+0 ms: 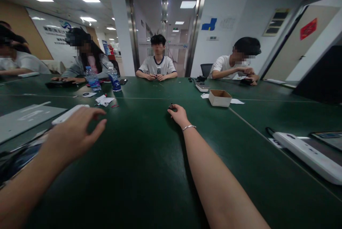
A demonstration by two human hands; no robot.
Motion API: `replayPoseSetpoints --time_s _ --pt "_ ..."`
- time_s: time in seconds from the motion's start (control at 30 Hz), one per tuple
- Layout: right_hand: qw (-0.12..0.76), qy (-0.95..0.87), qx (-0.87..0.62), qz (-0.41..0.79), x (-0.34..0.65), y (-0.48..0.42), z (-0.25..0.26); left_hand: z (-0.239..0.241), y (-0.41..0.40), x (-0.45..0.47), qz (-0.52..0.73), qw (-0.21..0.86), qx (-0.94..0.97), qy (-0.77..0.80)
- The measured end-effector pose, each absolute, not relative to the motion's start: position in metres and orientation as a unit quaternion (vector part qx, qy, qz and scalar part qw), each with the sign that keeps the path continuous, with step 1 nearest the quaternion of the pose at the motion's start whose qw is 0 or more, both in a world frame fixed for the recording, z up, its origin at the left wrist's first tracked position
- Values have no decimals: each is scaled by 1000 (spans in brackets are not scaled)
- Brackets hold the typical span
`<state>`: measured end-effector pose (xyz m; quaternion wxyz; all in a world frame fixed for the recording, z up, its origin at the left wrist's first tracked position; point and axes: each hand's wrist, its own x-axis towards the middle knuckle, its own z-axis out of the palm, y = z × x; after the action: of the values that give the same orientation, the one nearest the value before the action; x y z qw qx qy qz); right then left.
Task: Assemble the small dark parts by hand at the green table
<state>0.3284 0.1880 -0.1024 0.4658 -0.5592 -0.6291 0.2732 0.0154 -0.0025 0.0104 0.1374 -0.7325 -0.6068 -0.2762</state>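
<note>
My right hand [180,115], a silver bracelet on its wrist, reaches far forward over the green table [144,143]. Its thumb and forefinger are closed on a small dark object [171,106], too small to name, at or just above the tabletop. My left hand [73,129] hovers at the left with thumb and fingers apart, and nothing is in it. Behind and below that hand are a white power strip [71,114] and a flat grey panel [26,118].
A small open cardboard box [219,98] stands right of centre, near a grey device [202,87]. Two bottles [114,77] and paper scraps [104,100] are at the left. Another white power strip [307,154] lies at the right. Several people sit along the far side.
</note>
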Motion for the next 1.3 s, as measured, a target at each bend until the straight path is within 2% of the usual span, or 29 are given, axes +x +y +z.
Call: replayPoseSetpoints --time_s 0.13,0.2,0.27,0.37,0.5,0.57,0.67,0.8,0.9,1.03,1.3 --pt "468 -639 -540 287 326 186 -102 1 79 87 -260 -21 -827 -498" --pt "468 -645 -532 286 324 189 -104 -12 116 122 -250 -49 -847 -466" --pt "463 -651 -529 284 322 192 -105 -29 146 151 -293 -69 -832 -467" --pt "441 -671 -546 239 320 195 -105 -57 178 177 -378 -158 -772 -485" --pt "399 -719 -553 135 316 194 -102 -90 198 180 -454 -224 -736 -450" --pt "393 -731 -541 135 313 193 -101 -100 203 173 -467 -274 -716 -440" --pt "408 -707 -528 234 310 193 -101 -106 206 163 -486 -370 -657 -441" --pt "463 -608 -481 430 314 195 -99 -105 207 158 -516 -426 -606 -430" --pt "525 -517 -438 515 319 196 -98 -105 208 159 -528 -470 -571 -417" --pt "556 -463 -409 557 322 196 -97 -105 207 161 -532 -489 -553 -414" --pt "558 -457 -380 580 326 195 -97 -97 201 167 -514 -457 -562 -460"
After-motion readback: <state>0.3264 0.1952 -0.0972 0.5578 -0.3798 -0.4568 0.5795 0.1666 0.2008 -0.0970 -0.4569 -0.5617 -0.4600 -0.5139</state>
